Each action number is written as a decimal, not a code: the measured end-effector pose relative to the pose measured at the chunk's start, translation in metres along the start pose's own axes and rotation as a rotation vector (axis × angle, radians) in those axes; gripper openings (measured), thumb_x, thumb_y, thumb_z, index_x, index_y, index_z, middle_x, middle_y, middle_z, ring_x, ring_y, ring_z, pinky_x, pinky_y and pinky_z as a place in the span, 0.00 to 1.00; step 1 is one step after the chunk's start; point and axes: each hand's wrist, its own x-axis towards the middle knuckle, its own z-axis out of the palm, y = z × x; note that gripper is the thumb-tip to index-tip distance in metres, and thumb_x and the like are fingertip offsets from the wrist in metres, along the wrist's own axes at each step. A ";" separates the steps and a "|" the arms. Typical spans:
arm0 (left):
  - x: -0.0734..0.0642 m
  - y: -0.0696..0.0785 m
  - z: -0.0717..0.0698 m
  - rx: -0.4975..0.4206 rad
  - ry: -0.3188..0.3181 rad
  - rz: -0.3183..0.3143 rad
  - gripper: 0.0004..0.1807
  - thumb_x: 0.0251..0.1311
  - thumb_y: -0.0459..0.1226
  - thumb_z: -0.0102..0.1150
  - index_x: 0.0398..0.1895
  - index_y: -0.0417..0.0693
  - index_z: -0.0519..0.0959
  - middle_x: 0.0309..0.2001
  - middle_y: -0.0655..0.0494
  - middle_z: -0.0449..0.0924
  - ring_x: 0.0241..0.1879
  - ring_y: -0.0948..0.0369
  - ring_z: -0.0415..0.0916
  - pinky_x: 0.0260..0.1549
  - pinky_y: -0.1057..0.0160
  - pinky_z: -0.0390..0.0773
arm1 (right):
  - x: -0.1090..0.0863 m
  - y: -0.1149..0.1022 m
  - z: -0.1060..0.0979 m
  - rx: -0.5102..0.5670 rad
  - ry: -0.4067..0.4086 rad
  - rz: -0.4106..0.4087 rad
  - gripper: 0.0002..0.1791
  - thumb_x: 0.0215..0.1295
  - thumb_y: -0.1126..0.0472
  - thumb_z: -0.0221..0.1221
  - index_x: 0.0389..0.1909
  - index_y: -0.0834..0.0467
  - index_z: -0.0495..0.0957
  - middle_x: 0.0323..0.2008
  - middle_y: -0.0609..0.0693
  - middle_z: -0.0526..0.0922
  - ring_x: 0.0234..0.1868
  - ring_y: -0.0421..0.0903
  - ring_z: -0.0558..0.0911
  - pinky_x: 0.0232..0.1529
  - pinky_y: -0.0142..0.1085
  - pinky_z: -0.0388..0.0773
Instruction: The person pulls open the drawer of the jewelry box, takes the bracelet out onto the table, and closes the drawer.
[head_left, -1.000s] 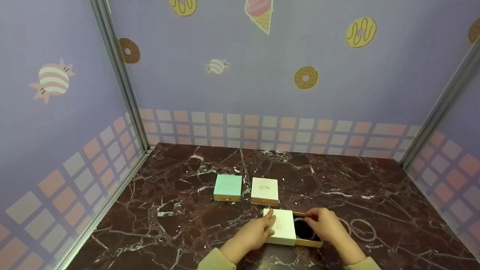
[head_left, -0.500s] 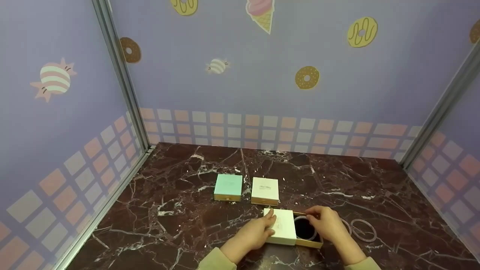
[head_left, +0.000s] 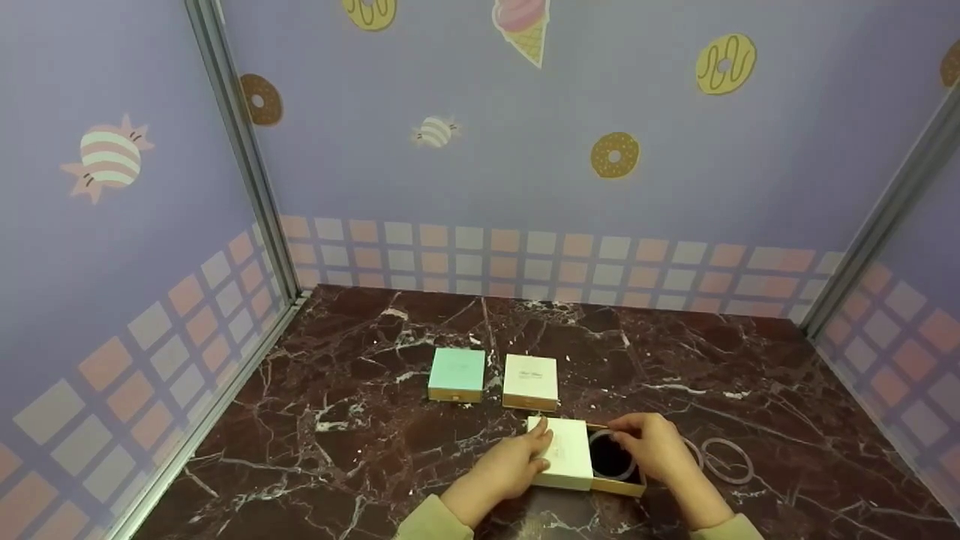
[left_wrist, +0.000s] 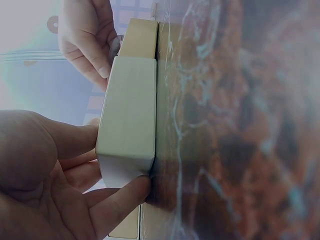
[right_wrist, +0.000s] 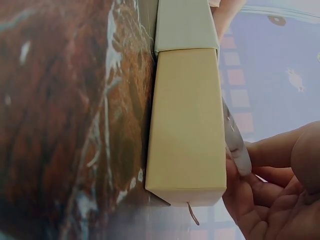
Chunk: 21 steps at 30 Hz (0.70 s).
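My left hand (head_left: 502,469) grips the cream sleeve of a small drawer box (head_left: 566,454) from the left. In the left wrist view its thumb and fingers (left_wrist: 122,202) lie about the sleeve's top edge and end. The box's gold drawer (head_left: 619,487) stands pulled out to the right, with a black lining inside. A pale translucent bangle (right_wrist: 237,145) is pinched between my right hand's (head_left: 651,446) thumb and fingers. It tilts up above the drawer's edge in the right wrist view; whether its lower side touches the lining is unclear. A short cord (right_wrist: 193,214) hangs from the drawer's end.
Another bangle (head_left: 727,461) lies on the dark marbled table (head_left: 360,420) right of my right hand, and one more (head_left: 695,452) is partly hidden by that hand. Behind the drawer box stand a mint box (head_left: 457,371) and a second cream box (head_left: 530,375). Patterned walls enclose the table.
Over the last second the bangle in my right hand has shifted slightly to the right above the drawer, and that hand has moved very little. My left hand and the box stay put.
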 end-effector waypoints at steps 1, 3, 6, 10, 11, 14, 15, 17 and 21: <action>0.000 0.000 0.000 0.003 0.004 0.002 0.30 0.73 0.41 0.58 0.75 0.46 0.69 0.80 0.51 0.59 0.74 0.48 0.68 0.74 0.51 0.71 | 0.000 0.000 0.000 0.007 0.000 0.004 0.07 0.64 0.70 0.67 0.40 0.59 0.90 0.34 0.52 0.91 0.33 0.43 0.86 0.33 0.36 0.83; 0.000 0.000 0.000 0.009 0.011 0.005 0.30 0.72 0.41 0.58 0.75 0.46 0.69 0.80 0.51 0.60 0.73 0.48 0.69 0.73 0.51 0.71 | 0.000 0.000 -0.001 0.024 -0.001 0.005 0.07 0.64 0.70 0.67 0.39 0.60 0.90 0.32 0.51 0.90 0.31 0.42 0.86 0.30 0.34 0.83; 0.000 0.000 0.000 0.012 0.018 0.011 0.29 0.72 0.41 0.58 0.75 0.45 0.70 0.80 0.51 0.60 0.73 0.48 0.70 0.73 0.51 0.71 | 0.000 0.002 -0.003 0.038 0.002 -0.013 0.06 0.63 0.71 0.67 0.38 0.61 0.90 0.30 0.51 0.90 0.29 0.42 0.86 0.28 0.33 0.83; 0.000 0.000 0.000 0.005 0.018 0.013 0.30 0.72 0.41 0.58 0.75 0.45 0.69 0.80 0.51 0.60 0.73 0.48 0.69 0.74 0.51 0.71 | -0.001 0.004 -0.007 0.072 -0.012 -0.047 0.05 0.63 0.70 0.67 0.38 0.63 0.89 0.28 0.53 0.90 0.27 0.43 0.86 0.25 0.31 0.81; 0.001 0.000 0.001 0.003 0.016 0.010 0.30 0.72 0.41 0.58 0.75 0.45 0.69 0.80 0.51 0.60 0.74 0.48 0.69 0.74 0.51 0.71 | -0.001 0.005 -0.008 0.086 -0.020 -0.057 0.05 0.63 0.70 0.67 0.38 0.64 0.89 0.28 0.53 0.90 0.26 0.43 0.86 0.23 0.30 0.80; 0.001 0.000 0.001 -0.001 0.015 0.003 0.30 0.72 0.41 0.59 0.75 0.45 0.69 0.80 0.52 0.59 0.74 0.48 0.69 0.74 0.51 0.71 | -0.001 0.006 -0.012 0.137 -0.060 -0.063 0.06 0.64 0.69 0.66 0.40 0.67 0.88 0.27 0.55 0.89 0.26 0.44 0.86 0.21 0.30 0.80; 0.001 0.000 0.001 -0.002 0.016 0.000 0.30 0.72 0.41 0.59 0.75 0.46 0.70 0.80 0.53 0.59 0.74 0.48 0.69 0.73 0.51 0.71 | -0.001 0.007 -0.014 0.158 -0.079 -0.062 0.07 0.65 0.69 0.66 0.41 0.68 0.88 0.27 0.56 0.89 0.25 0.44 0.87 0.21 0.31 0.81; 0.001 0.000 0.001 0.000 0.019 -0.004 0.30 0.72 0.41 0.59 0.75 0.46 0.70 0.80 0.53 0.60 0.73 0.48 0.69 0.73 0.50 0.71 | 0.000 0.010 -0.017 0.202 -0.119 -0.056 0.09 0.66 0.69 0.66 0.42 0.70 0.87 0.27 0.57 0.89 0.25 0.45 0.87 0.21 0.33 0.83; 0.000 0.000 0.001 0.005 0.026 -0.003 0.30 0.71 0.41 0.59 0.74 0.46 0.70 0.80 0.53 0.60 0.73 0.47 0.70 0.73 0.50 0.72 | 0.002 0.016 -0.021 0.302 -0.186 -0.026 0.12 0.66 0.69 0.66 0.45 0.74 0.85 0.29 0.58 0.89 0.26 0.44 0.88 0.24 0.36 0.88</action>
